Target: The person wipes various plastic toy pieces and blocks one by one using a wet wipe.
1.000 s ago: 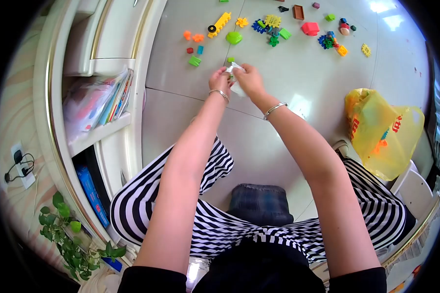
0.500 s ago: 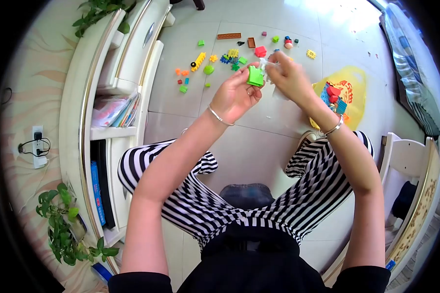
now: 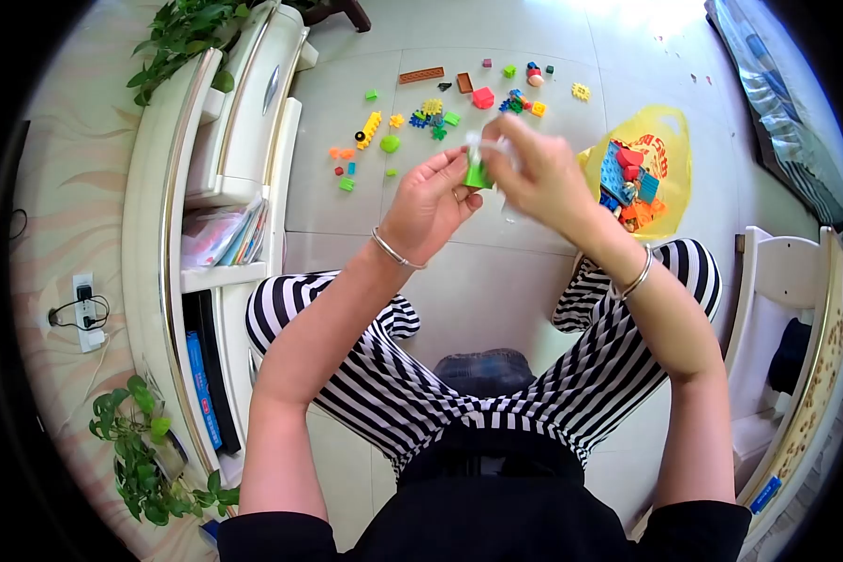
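Observation:
A green block (image 3: 478,175) is pinched in the fingers of my left hand (image 3: 428,203), above the tiled floor. My right hand (image 3: 541,178), blurred by motion, has its fingers closed on a white tissue (image 3: 475,146) that lies against the top of the block. Beyond my hands, a red block (image 3: 482,97), a yellow gear (image 3: 581,92), a green rounded piece (image 3: 390,143) and a yellow bar with a black wheel (image 3: 368,129) lie on the floor among other small toy pieces.
A yellow plastic bag (image 3: 670,150) with several colourful blocks lies at the right. White shelving (image 3: 217,281) with books runs along the left. A small white chair (image 3: 785,267) stands at the right, and a dark stool (image 3: 483,373) is between my legs.
The view has tilted up and shifted. The green block now shows plainly in my left hand, and the tissue in my right hand has moved over its top. The bag's opening and blocks have come into view.

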`<state>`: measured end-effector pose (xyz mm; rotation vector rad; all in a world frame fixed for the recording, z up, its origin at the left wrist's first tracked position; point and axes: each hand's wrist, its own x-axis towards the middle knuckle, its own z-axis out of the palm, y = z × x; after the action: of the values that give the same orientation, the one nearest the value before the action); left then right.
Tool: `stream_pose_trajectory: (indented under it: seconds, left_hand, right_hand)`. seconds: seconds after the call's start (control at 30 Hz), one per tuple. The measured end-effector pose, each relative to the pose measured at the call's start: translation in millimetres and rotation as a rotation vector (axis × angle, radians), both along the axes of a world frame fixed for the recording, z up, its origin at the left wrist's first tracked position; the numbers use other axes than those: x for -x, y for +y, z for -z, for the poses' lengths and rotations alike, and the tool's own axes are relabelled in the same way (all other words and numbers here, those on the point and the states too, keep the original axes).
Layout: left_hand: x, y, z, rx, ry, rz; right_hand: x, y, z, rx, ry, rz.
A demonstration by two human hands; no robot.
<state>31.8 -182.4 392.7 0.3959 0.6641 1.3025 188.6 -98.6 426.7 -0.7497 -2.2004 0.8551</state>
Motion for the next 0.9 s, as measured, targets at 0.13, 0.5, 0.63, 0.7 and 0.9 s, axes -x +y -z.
stream_pose_trajectory:
  seconds: [0.13,0.5,0.63,0.7,0.9]
  left_hand:
    - [2,2,-11,0.038,-0.023,-0.041]
    - [15,7,-10,0.036,-0.084,-0.165]
    - [17,8,-12,0.059,-0.140,-0.170]
    - [19,9,-11,0.044,-0.153,-0.138]
    - [6,6,-24,0.109,0.035,-0.123]
  right_hand:
    - [7,15,-8,0.086,0.044,0.080]
    - [16,6,4,-0.052,-0.040,-0.113]
    - [13,21,-1,0.144,-0.108,0.077]
    - [16,17,-2,0.133,-0.118,0.061]
    - [15,26,2,0.064,-0.104,0.088]
